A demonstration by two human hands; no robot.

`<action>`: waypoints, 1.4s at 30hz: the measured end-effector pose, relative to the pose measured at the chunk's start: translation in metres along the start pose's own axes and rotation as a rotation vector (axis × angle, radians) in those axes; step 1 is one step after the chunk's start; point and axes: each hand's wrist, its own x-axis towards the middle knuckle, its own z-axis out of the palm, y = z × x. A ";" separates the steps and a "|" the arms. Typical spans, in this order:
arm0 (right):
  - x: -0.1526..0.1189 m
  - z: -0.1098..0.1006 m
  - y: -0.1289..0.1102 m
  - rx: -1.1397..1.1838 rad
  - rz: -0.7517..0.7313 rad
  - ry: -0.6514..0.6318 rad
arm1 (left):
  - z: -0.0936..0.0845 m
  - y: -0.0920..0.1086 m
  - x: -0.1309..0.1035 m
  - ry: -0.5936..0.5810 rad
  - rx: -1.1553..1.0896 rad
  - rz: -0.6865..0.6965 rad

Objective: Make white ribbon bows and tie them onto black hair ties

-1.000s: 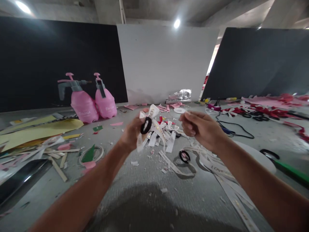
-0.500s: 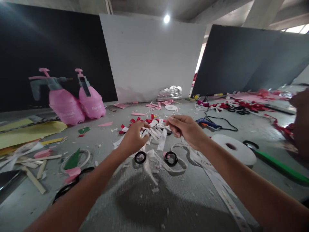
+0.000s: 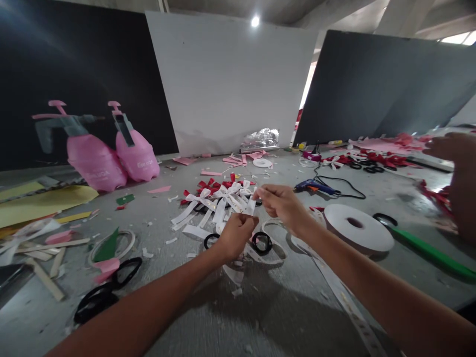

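Observation:
My left hand [image 3: 238, 235] is closed, its fingertips pressed together between two black ring handles, apparently of scissors [image 3: 262, 243]. What it pinches, if anything, is hidden. Farther up, my right hand [image 3: 284, 206] makes a pinch beside a pile of white printed ribbon bows [image 3: 219, 204]; I cannot make out anything between its fingertips. Behind the white bows lie red ribbon bows [image 3: 211, 186]. A loop of white printed ribbon [image 3: 277, 258] lies under and beside my hands, and a longer strip [image 3: 349, 302] runs toward the front.
A large white ribbon roll [image 3: 357, 230] and a blue glue gun [image 3: 316, 187] lie to the right, near a green-handled tool [image 3: 431, 253]. Pink spray bottles [image 3: 96, 163] stand at left, behind black scissors [image 3: 98, 297] and scraps. Another person's arm [image 3: 461, 183] reaches in at far right.
My left hand has left the white bows, come nearer and rightward, and closed its fingers. My right hand stays pinched in nearly the same place. The view has shifted slightly.

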 end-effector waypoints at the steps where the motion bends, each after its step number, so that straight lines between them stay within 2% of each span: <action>1: -0.002 0.002 0.003 -0.124 -0.045 -0.003 | 0.000 0.001 -0.001 0.009 0.067 0.018; 4: -0.008 0.004 0.014 -0.450 -0.170 -0.031 | 0.000 0.006 -0.005 0.011 0.205 0.094; 6: -0.011 0.000 0.023 -0.582 -0.189 -0.048 | -0.002 0.010 -0.009 -0.005 0.232 0.138; 10: -0.016 -0.022 0.038 -0.706 -0.168 -0.011 | -0.014 0.019 -0.014 0.058 0.342 0.186; 11: -0.018 -0.029 0.039 -0.703 -0.158 -0.002 | -0.018 0.023 -0.014 0.048 0.416 0.208; 12: -0.021 -0.035 0.036 -0.689 -0.149 0.000 | -0.022 0.026 -0.014 -0.026 0.514 0.246; 14: -0.029 -0.046 0.022 -0.634 -0.133 0.003 | -0.032 0.035 -0.012 -0.206 0.723 0.356; 16: -0.042 -0.055 0.000 -0.557 -0.110 -0.016 | -0.046 0.045 -0.008 -0.269 0.900 0.432; 17: -0.049 -0.059 -0.013 -0.513 -0.097 -0.059 | -0.055 0.050 -0.006 -0.233 0.975 0.431; 19: -0.066 -0.067 -0.037 -0.457 -0.120 -0.177 | -0.076 0.059 -0.001 -0.097 1.115 0.346; 21: -0.084 -0.071 -0.053 -0.412 -0.216 -0.321 | -0.096 0.064 0.001 0.010 1.248 0.217; 22: -0.093 -0.071 -0.057 -0.395 -0.268 -0.344 | -0.103 0.064 0.001 0.031 1.296 0.179; 25: -0.118 -0.065 -0.052 -0.490 -0.291 -0.339 | -0.112 0.053 -0.006 -0.045 1.267 0.171; 27: -0.131 -0.057 -0.038 -0.697 -0.239 -0.338 | -0.108 0.039 -0.014 -0.164 1.211 0.197; 29: -0.140 -0.049 -0.024 -0.899 -0.266 -0.196 | -0.104 0.025 -0.021 -0.260 1.174 0.242; 31: -0.143 -0.042 -0.014 -1.009 -0.304 -0.065 | -0.102 0.016 -0.025 -0.286 1.158 0.259; 34: -0.133 -0.032 -0.012 -1.038 -0.309 -0.057 | -0.102 0.010 -0.026 -0.313 1.167 0.271; 38: -0.108 -0.023 -0.017 -1.024 -0.293 -0.125 | -0.103 0.010 -0.023 -0.440 1.159 0.333; 42: -0.095 -0.018 -0.015 -0.974 -0.286 -0.124 | -0.109 0.014 -0.026 -0.366 1.152 0.383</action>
